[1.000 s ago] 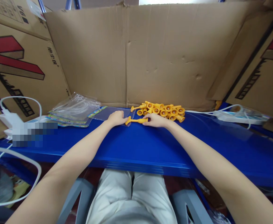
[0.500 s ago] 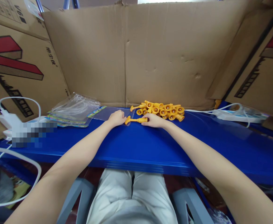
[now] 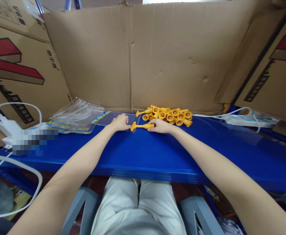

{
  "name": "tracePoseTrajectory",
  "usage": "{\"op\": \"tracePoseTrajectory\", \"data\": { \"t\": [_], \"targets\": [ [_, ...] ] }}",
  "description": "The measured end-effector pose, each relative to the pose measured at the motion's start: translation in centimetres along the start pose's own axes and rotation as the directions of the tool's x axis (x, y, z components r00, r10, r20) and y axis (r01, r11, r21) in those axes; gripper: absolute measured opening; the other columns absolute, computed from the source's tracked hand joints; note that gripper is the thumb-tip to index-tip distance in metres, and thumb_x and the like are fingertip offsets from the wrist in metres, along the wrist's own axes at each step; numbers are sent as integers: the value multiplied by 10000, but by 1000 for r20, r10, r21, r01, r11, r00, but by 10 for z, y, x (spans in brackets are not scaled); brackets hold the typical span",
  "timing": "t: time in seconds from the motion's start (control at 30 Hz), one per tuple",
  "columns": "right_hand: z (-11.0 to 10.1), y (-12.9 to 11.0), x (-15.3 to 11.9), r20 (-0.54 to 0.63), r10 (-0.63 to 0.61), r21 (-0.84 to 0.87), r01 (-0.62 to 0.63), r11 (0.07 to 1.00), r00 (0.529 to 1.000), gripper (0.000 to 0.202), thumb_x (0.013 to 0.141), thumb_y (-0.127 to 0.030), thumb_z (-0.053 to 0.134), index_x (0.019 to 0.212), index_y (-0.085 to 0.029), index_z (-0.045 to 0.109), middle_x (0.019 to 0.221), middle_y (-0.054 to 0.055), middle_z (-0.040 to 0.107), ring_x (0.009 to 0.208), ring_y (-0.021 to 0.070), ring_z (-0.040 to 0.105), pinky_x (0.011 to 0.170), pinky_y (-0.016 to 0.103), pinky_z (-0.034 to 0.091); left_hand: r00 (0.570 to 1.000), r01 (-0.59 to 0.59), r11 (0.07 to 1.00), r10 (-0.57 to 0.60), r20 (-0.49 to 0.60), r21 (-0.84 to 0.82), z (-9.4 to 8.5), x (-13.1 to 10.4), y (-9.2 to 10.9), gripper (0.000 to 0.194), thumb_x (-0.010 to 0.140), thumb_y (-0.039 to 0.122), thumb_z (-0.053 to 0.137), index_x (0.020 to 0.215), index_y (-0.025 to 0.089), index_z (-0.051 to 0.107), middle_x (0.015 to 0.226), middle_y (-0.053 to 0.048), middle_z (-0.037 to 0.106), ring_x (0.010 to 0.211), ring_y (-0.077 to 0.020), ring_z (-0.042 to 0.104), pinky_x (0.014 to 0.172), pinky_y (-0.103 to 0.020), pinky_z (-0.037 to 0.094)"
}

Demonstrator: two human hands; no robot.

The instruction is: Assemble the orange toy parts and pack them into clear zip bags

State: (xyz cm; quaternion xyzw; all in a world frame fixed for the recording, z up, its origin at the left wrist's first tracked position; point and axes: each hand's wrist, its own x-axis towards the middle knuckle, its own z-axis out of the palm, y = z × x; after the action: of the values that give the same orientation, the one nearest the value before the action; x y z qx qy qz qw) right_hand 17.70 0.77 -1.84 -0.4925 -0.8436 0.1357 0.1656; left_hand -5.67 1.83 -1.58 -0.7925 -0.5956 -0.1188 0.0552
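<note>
My right hand is closed on the right end of a yellow plastic piece, which has a twisted stem and a rounded left end. That left end lies at the edge of a clear plastic bag with a colourful header strip. Over the bag's right part, my left hand has its fingers curled together beside the yellow piece; what they pinch is too small to make out. Behind my right hand is a heap of yellow cone-ended pieces.
More clear bags are stacked at the left on the blue table. White power strips with cables stand at the far left and right. A tall cardboard sheet rises behind, with printed boxes on both sides.
The fingers of my left hand have shifted slightly at the bag's edge. My right hand and the yellow piece in it have hardly moved. The view has shifted a little.
</note>
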Motion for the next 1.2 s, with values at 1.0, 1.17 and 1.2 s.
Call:
{"op": "tracePoseTrajectory", "data": {
  "t": [1.0, 1.17, 1.2],
  "targets": [
    [14, -24, 19, -289, -47, 200, 109, 974, 956, 210, 714, -250, 667, 883, -132, 708, 813, 34, 680, 697, 145, 594, 679, 271, 466, 947, -275, 941, 230, -226, -198, 10, 5, 7, 148, 718, 196, 496, 584, 200, 434, 878, -54, 568, 799, -177, 564, 792, -334, 458],
    [17, -39, 32, -324, 4, 259, 85, 962, 946, 187, 681, -174, 656, 846, -111, 715, 812, 43, 684, 718, 148, 597, 675, 245, 456, 896, -371, 881, 257, -361, -295, 6, 2, 13, 152, 732, 157, 462, 604, 205, 396, 987, -75, 586, 899, -171, 566, 838, -314, 450],
    [18, -41, 32, -321, -6, 260, 95, 961, 947, 187, 680, -152, 641, 844, -102, 716, 809, 45, 683, 711, 145, 592, 663, 239, 449, 884, -391, 869, 263, -387, -304, 4, 1, 14, 144, 733, 151, 460, 613, 205, 401, 1000, -77, 588, 931, -173, 564, 859, -315, 446]
  ]
}}
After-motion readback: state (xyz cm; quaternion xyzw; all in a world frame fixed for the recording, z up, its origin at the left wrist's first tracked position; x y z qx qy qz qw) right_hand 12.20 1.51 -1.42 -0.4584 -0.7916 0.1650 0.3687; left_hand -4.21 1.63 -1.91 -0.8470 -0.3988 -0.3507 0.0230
